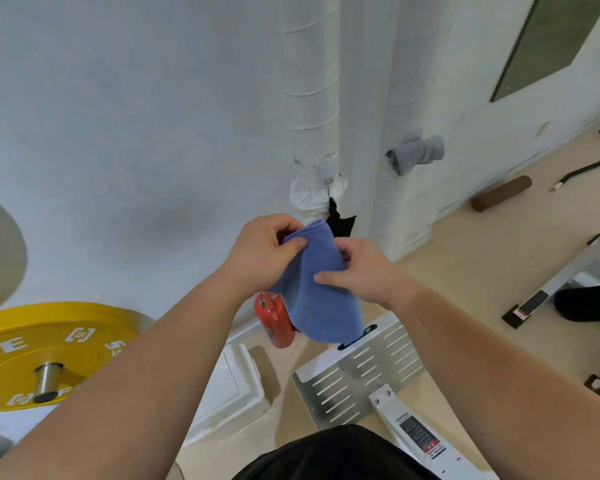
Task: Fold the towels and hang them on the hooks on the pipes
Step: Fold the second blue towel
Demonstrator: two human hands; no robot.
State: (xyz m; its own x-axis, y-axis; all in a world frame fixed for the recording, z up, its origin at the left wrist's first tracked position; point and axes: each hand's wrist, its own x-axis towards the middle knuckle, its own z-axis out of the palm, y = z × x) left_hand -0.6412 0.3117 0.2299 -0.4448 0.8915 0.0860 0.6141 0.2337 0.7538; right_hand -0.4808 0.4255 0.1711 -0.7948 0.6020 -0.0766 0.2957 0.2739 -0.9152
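Note:
A blue towel (321, 303) hangs folded in front of me, held up by both hands. My left hand (264, 252) pinches its top left corner between thumb and fingers. My right hand (361, 268) grips its right edge, thumb lying across the cloth. Just behind the towel stands the left white wrapped pipe (309, 98), with a black piece (340, 221) sticking out low on it. A grey towel (416, 154) hangs folded on the right pipe (406, 81). No hook is plainly visible.
A red fire extinguisher (274, 323) stands on the floor below the towel. A yellow weight plate (42, 355) on a bar is at the left. A white slotted machine base (357, 379) lies below my hands. A brown roller (503, 194) and a bench frame (561, 282) are at the right.

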